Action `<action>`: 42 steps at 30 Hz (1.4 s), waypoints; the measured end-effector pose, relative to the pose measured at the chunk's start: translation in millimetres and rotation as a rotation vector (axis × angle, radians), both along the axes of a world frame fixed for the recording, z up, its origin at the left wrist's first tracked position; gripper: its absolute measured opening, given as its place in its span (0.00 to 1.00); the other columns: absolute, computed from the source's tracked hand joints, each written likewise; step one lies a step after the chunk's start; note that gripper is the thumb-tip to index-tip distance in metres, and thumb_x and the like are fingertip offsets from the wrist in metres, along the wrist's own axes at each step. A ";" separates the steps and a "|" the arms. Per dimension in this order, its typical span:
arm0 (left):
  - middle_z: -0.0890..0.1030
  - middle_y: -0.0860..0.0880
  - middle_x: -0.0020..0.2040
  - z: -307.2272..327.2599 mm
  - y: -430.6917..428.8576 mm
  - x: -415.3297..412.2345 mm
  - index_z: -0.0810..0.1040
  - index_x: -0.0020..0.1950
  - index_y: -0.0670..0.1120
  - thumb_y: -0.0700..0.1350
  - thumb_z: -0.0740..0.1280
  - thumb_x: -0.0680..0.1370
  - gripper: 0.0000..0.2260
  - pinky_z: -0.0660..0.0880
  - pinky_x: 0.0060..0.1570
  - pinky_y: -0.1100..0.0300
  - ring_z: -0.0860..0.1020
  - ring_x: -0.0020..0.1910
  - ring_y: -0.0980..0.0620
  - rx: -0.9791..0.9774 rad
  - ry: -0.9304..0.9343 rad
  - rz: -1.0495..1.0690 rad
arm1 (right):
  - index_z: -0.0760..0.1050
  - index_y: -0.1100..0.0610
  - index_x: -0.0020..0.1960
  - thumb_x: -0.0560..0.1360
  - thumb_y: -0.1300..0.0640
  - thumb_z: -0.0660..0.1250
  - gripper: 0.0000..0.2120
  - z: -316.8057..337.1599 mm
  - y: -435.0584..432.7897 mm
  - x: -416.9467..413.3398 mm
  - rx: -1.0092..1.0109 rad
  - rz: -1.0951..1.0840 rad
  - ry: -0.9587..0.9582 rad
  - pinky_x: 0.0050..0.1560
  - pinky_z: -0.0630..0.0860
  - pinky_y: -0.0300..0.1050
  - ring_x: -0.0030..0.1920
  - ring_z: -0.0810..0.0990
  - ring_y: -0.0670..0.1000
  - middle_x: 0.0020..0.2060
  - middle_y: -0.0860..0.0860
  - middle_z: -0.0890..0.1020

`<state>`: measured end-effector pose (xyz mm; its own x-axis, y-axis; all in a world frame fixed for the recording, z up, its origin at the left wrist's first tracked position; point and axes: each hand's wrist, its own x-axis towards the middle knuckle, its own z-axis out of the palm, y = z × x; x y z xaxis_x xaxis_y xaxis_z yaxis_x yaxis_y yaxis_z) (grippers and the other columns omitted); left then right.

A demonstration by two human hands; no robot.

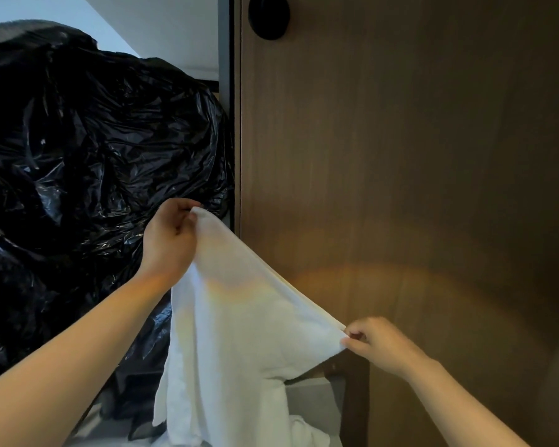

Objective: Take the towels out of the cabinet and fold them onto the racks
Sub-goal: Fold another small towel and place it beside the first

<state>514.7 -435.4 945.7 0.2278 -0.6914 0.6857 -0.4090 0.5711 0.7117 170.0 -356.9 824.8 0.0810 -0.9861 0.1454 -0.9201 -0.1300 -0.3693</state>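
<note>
We've got one white towel (239,317) spread between our two hands, left hand (170,240) and right hand (378,345) each pinching a corner, beside one black plastic bag (78,156).

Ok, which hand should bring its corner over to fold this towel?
Probably the right hand: it pinches the towel at its lower corner with free space around, while the left hand holds the upper corner beside the black bag.

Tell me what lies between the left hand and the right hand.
Head view: the white towel spans the gap, its upper edge pinched high by the left hand and lower by the right hand.
</note>
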 end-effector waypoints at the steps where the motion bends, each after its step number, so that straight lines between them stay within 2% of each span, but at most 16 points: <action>1: 0.79 0.61 0.44 -0.2 -0.7 1.6 0.76 0.53 0.55 0.42 0.62 0.80 0.09 0.67 0.37 0.75 0.76 0.42 0.71 0.002 -0.004 0.005 | 0.76 0.41 0.38 0.79 0.46 0.65 0.10 -0.1 0.8 -2.3 -0.012 -0.023 -0.034 0.35 0.72 0.34 0.38 0.79 0.45 0.35 0.43 0.78; 4: 0.78 0.62 0.44 0.2 -4.6 9.7 0.77 0.54 0.54 0.42 0.61 0.80 0.09 0.66 0.39 0.69 0.75 0.43 0.66 0.006 0.002 0.042 | 0.79 0.44 0.38 0.79 0.47 0.66 0.12 18.4 0.8 -13.2 -0.127 -0.080 -0.130 0.36 0.72 0.35 0.37 0.80 0.43 0.33 0.44 0.80; 8: 0.78 0.57 0.45 2.4 -12.1 24.8 0.77 0.56 0.51 0.42 0.60 0.80 0.08 0.67 0.38 0.65 0.75 0.43 0.57 0.000 0.014 0.113 | 0.77 0.46 0.36 0.79 0.50 0.66 0.12 78.4 -0.1 -31.5 -0.401 -0.106 -0.208 0.38 0.74 0.43 0.36 0.78 0.41 0.32 0.43 0.80; 12: 0.76 0.57 0.44 14.5 -18.3 28.3 0.77 0.57 0.49 0.42 0.61 0.80 0.08 0.65 0.36 0.67 0.72 0.40 0.60 -0.032 0.035 0.188 | 0.80 0.47 0.42 0.79 0.54 0.66 0.08 140.7 -1.4 -33.8 -0.580 -0.082 -0.291 0.42 0.75 0.40 0.42 0.79 0.40 0.38 0.42 0.82; 16: 0.75 0.58 0.42 31.6 -21.7 22.9 0.77 0.57 0.48 0.41 0.62 0.80 0.08 0.65 0.37 0.66 0.72 0.43 0.56 -0.058 0.079 0.199 | 0.80 0.54 0.46 0.79 0.59 0.66 0.05 178.8 -4.0 -25.1 -0.730 -0.096 -0.452 0.45 0.75 0.46 0.45 0.80 0.49 0.42 0.48 0.82; 18: 0.75 0.59 0.41 37.8 -21.2 20.6 0.77 0.57 0.48 0.41 0.62 0.80 0.09 0.66 0.42 0.61 0.73 0.43 0.56 -0.066 0.107 0.180 | 0.79 0.57 0.47 0.78 0.62 0.67 0.03 186.4 -5.5 -20.4 -0.777 -0.123 -0.524 0.44 0.75 0.47 0.45 0.79 0.53 0.41 0.50 0.81; 21: 0.76 0.60 0.41 43.6 -19.2 21.1 0.78 0.57 0.48 0.41 0.63 0.79 0.08 0.68 0.42 0.62 0.74 0.42 0.58 -0.079 0.107 0.155 | 0.77 0.59 0.50 0.77 0.63 0.68 0.03 187.7 -8.5 -17.0 -0.842 -0.170 -0.587 0.46 0.76 0.53 0.44 0.80 0.59 0.41 0.57 0.82; 25: 0.80 0.54 0.45 44.0 -14.7 23.4 0.78 0.57 0.47 0.41 0.64 0.79 0.08 0.71 0.47 0.57 0.77 0.46 0.53 -0.077 0.092 0.139 | 0.77 0.58 0.50 0.76 0.63 0.70 0.04 184.3 -12.4 -20.5 -0.820 -0.226 -0.585 0.47 0.76 0.52 0.45 0.81 0.57 0.41 0.54 0.82; 28: 0.79 0.54 0.47 41.7 -12.9 22.7 0.79 0.60 0.45 0.42 0.64 0.80 0.10 0.70 0.48 0.58 0.76 0.47 0.53 -0.057 0.079 0.151 | 0.78 0.57 0.50 0.75 0.61 0.71 0.05 176.7 -18.0 -23.8 -0.766 -0.277 -0.538 0.51 0.78 0.54 0.47 0.82 0.56 0.43 0.53 0.84; 31: 0.79 0.54 0.45 39.5 -12.6 22.7 0.80 0.59 0.45 0.42 0.64 0.79 0.10 0.69 0.46 0.58 0.76 0.46 0.54 -0.043 0.072 0.186 | 0.80 0.56 0.51 0.76 0.58 0.71 0.05 165.7 -22.6 -26.1 -0.745 -0.313 -0.519 0.52 0.78 0.51 0.49 0.82 0.54 0.46 0.53 0.84; 34: 0.79 0.54 0.42 37.5 -10.3 24.1 0.81 0.57 0.44 0.41 0.65 0.79 0.09 0.70 0.45 0.56 0.77 0.45 0.51 -0.041 0.070 0.175 | 0.81 0.58 0.51 0.75 0.59 0.72 0.05 159.8 -24.5 -27.1 -0.770 -0.316 -0.555 0.50 0.79 0.51 0.46 0.82 0.53 0.46 0.54 0.85; 36: 0.79 0.54 0.43 35.9 -6.9 24.6 0.81 0.57 0.44 0.41 0.65 0.79 0.09 0.71 0.44 0.56 0.77 0.45 0.51 -0.027 0.055 0.173 | 0.80 0.56 0.49 0.76 0.60 0.71 0.03 157.8 -26.4 -26.6 -0.732 -0.318 -0.570 0.43 0.80 0.48 0.39 0.84 0.49 0.45 0.54 0.85; 38: 0.80 0.55 0.43 33.4 0.0 22.2 0.82 0.56 0.46 0.42 0.66 0.79 0.08 0.71 0.41 0.59 0.78 0.44 0.53 -0.014 0.031 0.144 | 0.78 0.53 0.48 0.77 0.61 0.69 0.03 152.6 -29.1 -25.3 -0.641 -0.343 -0.518 0.35 0.75 0.39 0.30 0.82 0.45 0.44 0.52 0.84; 42: 0.82 0.61 0.41 24.1 26.5 1.2 0.82 0.49 0.55 0.42 0.69 0.77 0.07 0.72 0.40 0.67 0.79 0.42 0.65 -0.009 -0.006 -0.033 | 0.77 0.53 0.52 0.78 0.59 0.68 0.05 134.1 -26.7 -6.2 -0.497 -0.318 -0.421 0.34 0.72 0.36 0.30 0.82 0.43 0.43 0.48 0.83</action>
<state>515.9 -408.9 969.8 0.2006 -0.6922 0.6932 -0.3941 0.5908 0.7040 163.8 -383.6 958.9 -0.3605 -0.7620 0.5379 -0.7343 -0.1237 -0.6674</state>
